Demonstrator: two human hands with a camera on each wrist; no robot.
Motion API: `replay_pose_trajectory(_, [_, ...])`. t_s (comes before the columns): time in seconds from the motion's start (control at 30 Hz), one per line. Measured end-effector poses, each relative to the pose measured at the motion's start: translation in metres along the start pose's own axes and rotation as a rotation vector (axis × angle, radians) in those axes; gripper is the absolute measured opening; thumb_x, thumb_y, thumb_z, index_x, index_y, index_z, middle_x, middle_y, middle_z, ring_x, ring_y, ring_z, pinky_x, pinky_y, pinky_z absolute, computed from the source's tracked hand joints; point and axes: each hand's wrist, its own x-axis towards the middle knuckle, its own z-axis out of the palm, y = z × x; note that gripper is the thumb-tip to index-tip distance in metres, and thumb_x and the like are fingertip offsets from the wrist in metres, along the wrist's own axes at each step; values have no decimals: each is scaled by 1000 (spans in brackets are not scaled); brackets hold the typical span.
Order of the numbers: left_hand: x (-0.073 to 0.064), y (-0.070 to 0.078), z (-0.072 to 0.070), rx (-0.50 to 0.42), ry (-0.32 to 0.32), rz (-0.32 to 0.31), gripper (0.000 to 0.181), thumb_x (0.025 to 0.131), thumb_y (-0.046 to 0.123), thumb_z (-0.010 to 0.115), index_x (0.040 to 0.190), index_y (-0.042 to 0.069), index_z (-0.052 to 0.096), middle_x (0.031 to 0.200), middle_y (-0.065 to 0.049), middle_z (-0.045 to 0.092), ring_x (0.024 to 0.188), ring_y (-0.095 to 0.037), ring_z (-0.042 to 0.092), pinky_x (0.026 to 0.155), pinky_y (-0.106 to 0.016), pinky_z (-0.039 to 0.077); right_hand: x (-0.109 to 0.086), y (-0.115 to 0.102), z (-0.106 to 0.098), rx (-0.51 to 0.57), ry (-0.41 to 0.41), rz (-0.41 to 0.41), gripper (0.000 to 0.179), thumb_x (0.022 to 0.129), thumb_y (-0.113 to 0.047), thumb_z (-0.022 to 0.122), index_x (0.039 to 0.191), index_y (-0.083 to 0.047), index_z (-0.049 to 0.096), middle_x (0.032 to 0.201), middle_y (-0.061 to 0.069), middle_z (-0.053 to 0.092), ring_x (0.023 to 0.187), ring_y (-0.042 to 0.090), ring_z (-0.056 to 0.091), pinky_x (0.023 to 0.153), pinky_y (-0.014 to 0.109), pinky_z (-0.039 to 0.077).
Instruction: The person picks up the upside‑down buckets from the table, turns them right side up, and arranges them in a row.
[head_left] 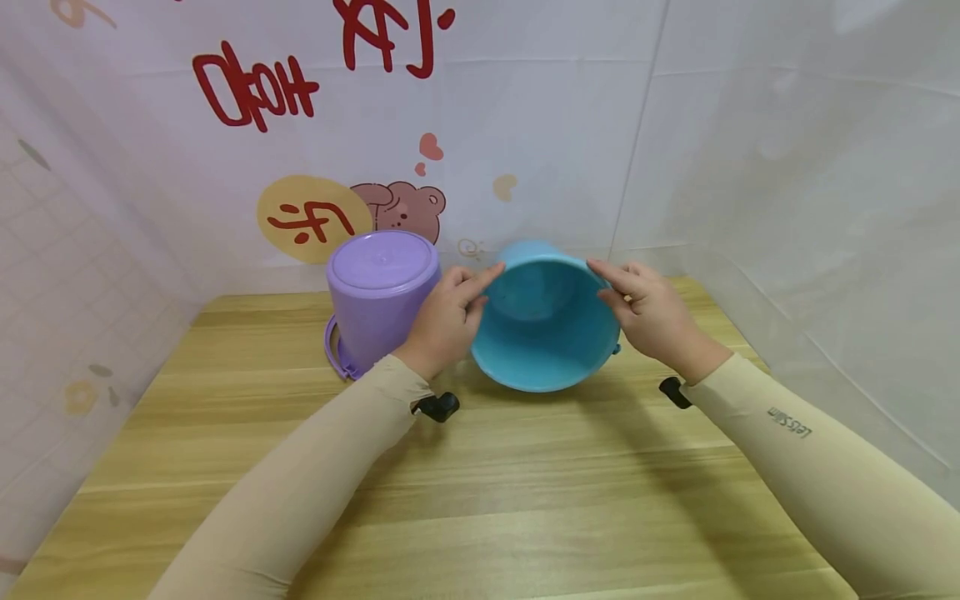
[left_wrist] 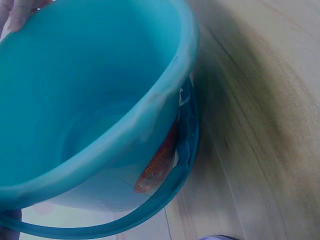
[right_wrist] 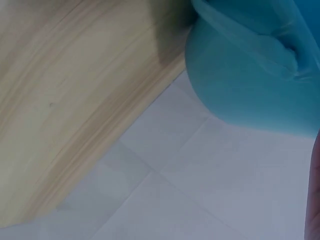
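Observation:
A light-blue bucket (head_left: 536,333) tips on its side at the back of the table, its mouth facing me. My left hand (head_left: 450,312) holds the upper left of its rim, index finger stretched along the edge. On the upper right, my right hand (head_left: 652,312) grips the rim with thumb and fingers. The blue carrying handle (left_wrist: 165,192) hangs below the bucket in the left wrist view, near a red-orange label (left_wrist: 157,165). Just left of my left hand, a purple bucket (head_left: 378,308) stands upside down.
The purple bucket's handle (head_left: 332,346) hangs at its left side, by the wood-grain table (head_left: 480,508). White sheets (head_left: 555,125) with red writing and a cartoon bear rise behind the table. A black strap piece (head_left: 438,407) sits at the left wrist.

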Motion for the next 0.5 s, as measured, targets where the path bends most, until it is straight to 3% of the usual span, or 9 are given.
replay_pose_trajectory(0.17, [2,3,-2,-20,-16,-42,53,91,8,54,137,33,45,100,-3,50,72,-11,43,57,-25,41,-4,7,0,-34,-47,-38,62,87,-9,64,142,-21,39,79,1,48,63,8,41,51,21,37])
replay_pose_trajectory(0.33, [5,6,-5,-47,-24,-102,51,93,10,53,137,35,44,102,-4,50,72,-10,43,56,-26,41,-6,10,-1,-15,-77,-12,67,86,-9,64,144,-25,33,87,4,53,70,10,50,54,23,43])
replay_pose_trajectory(0.5, [8,8,-7,-69,-6,-124,48,93,12,53,136,31,47,102,-2,50,73,-11,42,55,-27,40,-2,9,-2,10,-71,8,64,89,-7,60,144,-26,34,82,2,53,65,10,41,54,24,39])
